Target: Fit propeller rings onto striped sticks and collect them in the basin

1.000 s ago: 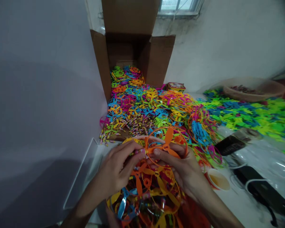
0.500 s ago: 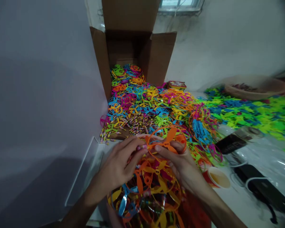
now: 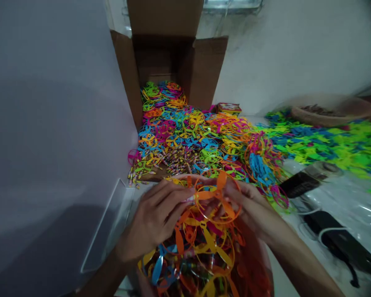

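My right hand (image 3: 252,206) grips an orange ringed propeller (image 3: 218,194) by its right side, its blades facing me. Between the closed fingertips of my left hand (image 3: 156,212) is a small pink-and-white stick piece (image 3: 190,199), its end at the propeller's left rim; whether they are joined I cannot tell. Both hands are over a reddish tub (image 3: 267,264) holding orange, yellow and blue propellers (image 3: 208,239) and more small stick pieces. My fingers hide part of the tub's far rim.
Behind the tub lie a heap of stick pieces (image 3: 181,161) and a pile of coloured propellers (image 3: 194,119) spilling from a cardboard box (image 3: 210,70). Green and blue plastic pieces (image 3: 321,144), a basin (image 3: 321,119), a dark cylinder (image 3: 303,181) and a black device (image 3: 336,239) occupy the right. A wall (image 3: 55,144) borders the left.
The orange propeller has turned to face me more and sits slightly lower. My right hand has shifted right and its fingers have changed position. The paper cup is now hidden behind my right arm.
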{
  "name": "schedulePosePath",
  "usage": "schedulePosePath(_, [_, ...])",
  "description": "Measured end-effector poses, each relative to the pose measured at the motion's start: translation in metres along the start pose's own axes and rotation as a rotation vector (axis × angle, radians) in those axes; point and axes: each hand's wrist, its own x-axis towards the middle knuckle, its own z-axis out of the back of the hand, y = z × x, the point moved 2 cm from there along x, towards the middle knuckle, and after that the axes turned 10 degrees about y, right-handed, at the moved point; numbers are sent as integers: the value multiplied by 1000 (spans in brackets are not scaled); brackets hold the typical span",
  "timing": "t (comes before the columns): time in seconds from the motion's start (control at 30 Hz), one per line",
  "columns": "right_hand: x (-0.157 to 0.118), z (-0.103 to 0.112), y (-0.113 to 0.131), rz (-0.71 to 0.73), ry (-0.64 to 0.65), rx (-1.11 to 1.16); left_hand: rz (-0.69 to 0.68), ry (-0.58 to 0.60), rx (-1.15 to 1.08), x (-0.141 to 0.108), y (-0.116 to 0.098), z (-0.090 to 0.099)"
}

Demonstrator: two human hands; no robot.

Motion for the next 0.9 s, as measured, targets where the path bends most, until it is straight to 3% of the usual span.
schedulePosePath(0.17, [-5,-17,3,-50,134,44,-4,35,-12,-2,6,-1])
schedulePosePath(0.63, [-13,-13,3,-22,45,-35,-2,59,-2,1,9,3])
schedulePosePath(0.73, [-8,6,6,-25,28,-347,76,157,-82,-4,13,-1])
schedulePosePath(0.83, [12,50,2,82,-136,-772,204,315,-179,-10,25,-2])
schedulePosePath(0.9, [30,86,-10,141,-245,-997,327,244,-262,-10,44,1])
